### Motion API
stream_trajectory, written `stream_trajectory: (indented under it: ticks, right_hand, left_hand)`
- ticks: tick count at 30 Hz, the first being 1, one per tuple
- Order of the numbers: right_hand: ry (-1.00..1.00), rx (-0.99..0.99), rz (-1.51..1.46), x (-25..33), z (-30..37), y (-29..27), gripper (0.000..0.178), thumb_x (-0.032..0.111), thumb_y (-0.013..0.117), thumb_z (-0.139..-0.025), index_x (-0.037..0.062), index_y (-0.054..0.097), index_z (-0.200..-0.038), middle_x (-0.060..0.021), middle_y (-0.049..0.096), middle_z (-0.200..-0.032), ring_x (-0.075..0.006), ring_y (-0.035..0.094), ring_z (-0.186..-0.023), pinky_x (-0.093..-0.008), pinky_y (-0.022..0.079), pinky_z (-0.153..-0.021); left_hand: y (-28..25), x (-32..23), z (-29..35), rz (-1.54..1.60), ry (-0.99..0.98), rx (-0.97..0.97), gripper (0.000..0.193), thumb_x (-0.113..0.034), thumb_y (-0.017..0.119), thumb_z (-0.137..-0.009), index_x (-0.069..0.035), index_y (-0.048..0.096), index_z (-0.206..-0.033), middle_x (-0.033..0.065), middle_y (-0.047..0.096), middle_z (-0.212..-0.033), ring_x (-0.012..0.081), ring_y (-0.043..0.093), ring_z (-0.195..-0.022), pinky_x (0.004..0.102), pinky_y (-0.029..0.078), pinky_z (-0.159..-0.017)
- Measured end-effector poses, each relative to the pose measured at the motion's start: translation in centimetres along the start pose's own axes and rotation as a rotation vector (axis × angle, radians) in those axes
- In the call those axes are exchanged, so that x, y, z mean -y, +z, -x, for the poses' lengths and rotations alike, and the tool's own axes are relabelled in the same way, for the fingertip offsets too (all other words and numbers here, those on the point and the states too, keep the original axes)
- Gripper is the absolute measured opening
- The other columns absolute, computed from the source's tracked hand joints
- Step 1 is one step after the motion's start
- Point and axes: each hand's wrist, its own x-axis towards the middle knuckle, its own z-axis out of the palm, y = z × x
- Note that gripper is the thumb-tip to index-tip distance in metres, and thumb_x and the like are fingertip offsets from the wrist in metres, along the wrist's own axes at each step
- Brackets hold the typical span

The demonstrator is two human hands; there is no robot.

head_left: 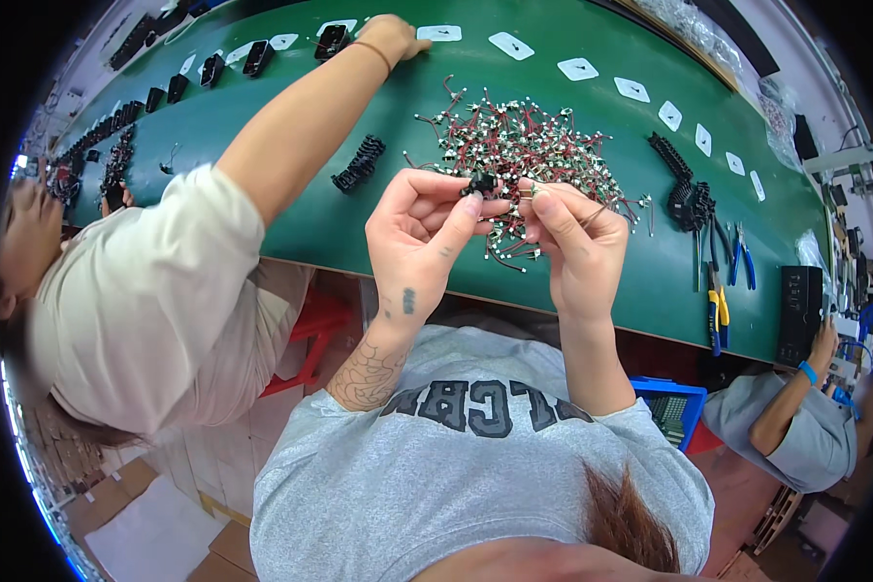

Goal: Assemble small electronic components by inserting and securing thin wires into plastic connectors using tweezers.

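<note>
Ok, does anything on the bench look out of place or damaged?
Only the heap of wired parts looks untidy: it lies tangled, with strays at its edge, while the black pieces just left of it sit in a row. No clear damage shows, though such small parts are hard to judge.

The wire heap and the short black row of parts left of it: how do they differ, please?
Colour: the wire heap is mostly red and white; the black row is black. Order: the heap is loose and tangled; the row is packed in line. Size: the heap spreads wide; the row is much smaller. Both lie on the green table.
</note>
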Motion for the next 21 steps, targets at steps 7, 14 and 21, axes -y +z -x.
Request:
stream_trajectory:
  ticks: [7,14,21]
  right_hand:
    - [0.148,-0.024,-0.153,0.1,-0.2,-0.5,0.014,0.001,0.066,-0.080,-0.0024,0.070,-0.093,-0.0086,0.067,-0.079,-0.0082,0.055,-0.059,-0.0141,0.033,-0.045]
    - [0.046,-0.054,-0.026,-0.2,-0.3,-1.1,0.017,0.002,0.064,-0.082,-0.0028,0.069,-0.098,-0.0090,0.066,-0.076,-0.0081,0.053,-0.058,-0.0131,0.034,-0.045]
    - [0.008,0.004,-0.086,-0.4,-0.1,-1.3,0.019,0.000,0.065,-0.081,0.0001,0.070,-0.099,-0.0067,0.065,-0.075,-0.0058,0.053,-0.058,-0.0132,0.033,-0.045]
  left_hand:
    - [-0.3,1.3,-0.3,0.042,0.023,0.063,0.018,0.005,0.056,-0.085,0.001,0.052,-0.103,0.0178,0.064,-0.099,0.0198,0.068,-0.083,0.0225,0.055,-0.073]
    - [-1.3,1.6,-0.3,-0.157,0.032,0.162,0.025,0.006,0.056,-0.084,0.001,0.051,-0.108,0.0189,0.064,-0.099,0.0178,0.066,-0.078,0.0226,0.053,-0.071]
    - [-0.7,1.1,-0.4,0.010,-0.041,0.097,0.029,0.004,0.054,-0.086,0.002,0.054,-0.115,0.0173,0.065,-0.103,0.0158,0.065,-0.080,0.0229,0.054,-0.074]
